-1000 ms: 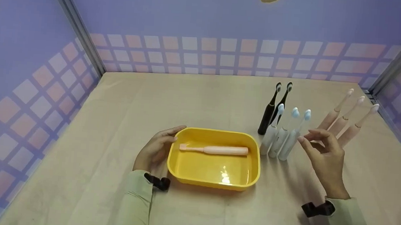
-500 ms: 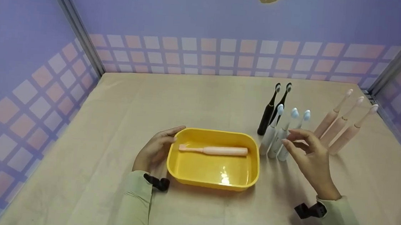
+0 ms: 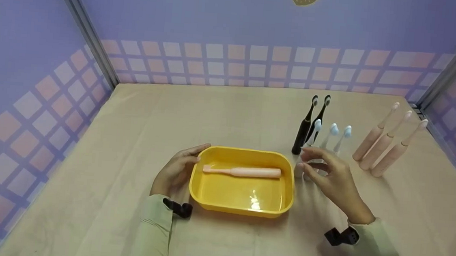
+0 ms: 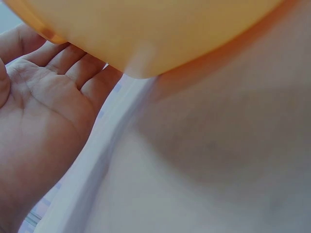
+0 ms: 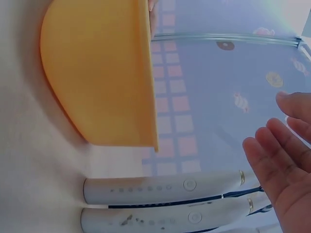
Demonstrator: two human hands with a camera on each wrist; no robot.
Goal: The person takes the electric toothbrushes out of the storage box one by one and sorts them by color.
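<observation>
My left hand point(image 3: 174, 168) holds the left end of a yellow tub point(image 3: 223, 190), thumb at the rim and fingers against the outer wall; the tub wall point(image 4: 160, 29) covers their tips in the left wrist view. Inside the tub lies a pink electric toothbrush point(image 3: 257, 172). My right hand point(image 3: 334, 177) hangs in front of three upright white electric toothbrushes point(image 3: 347, 132), partly hiding them in the head view. Thumb and fingertips stand apart, with nothing held, near the leftmost white toothbrush. The right wrist view shows two white toothbrushes point(image 5: 146, 191) beside the fingers; contact cannot be told.
Two black electric toothbrushes point(image 3: 303, 132) stand behind the white ones. Three pink toothbrushes point(image 3: 389, 159) stand farther right. A pale cloth covers the table point(image 3: 151, 114), with patterned walls point(image 3: 220, 13) behind and at both sides.
My right hand has moved left from beside the pink toothbrushes, across the white ones toward the tub. The left hand, the tub and the toothbrushes stay in place.
</observation>
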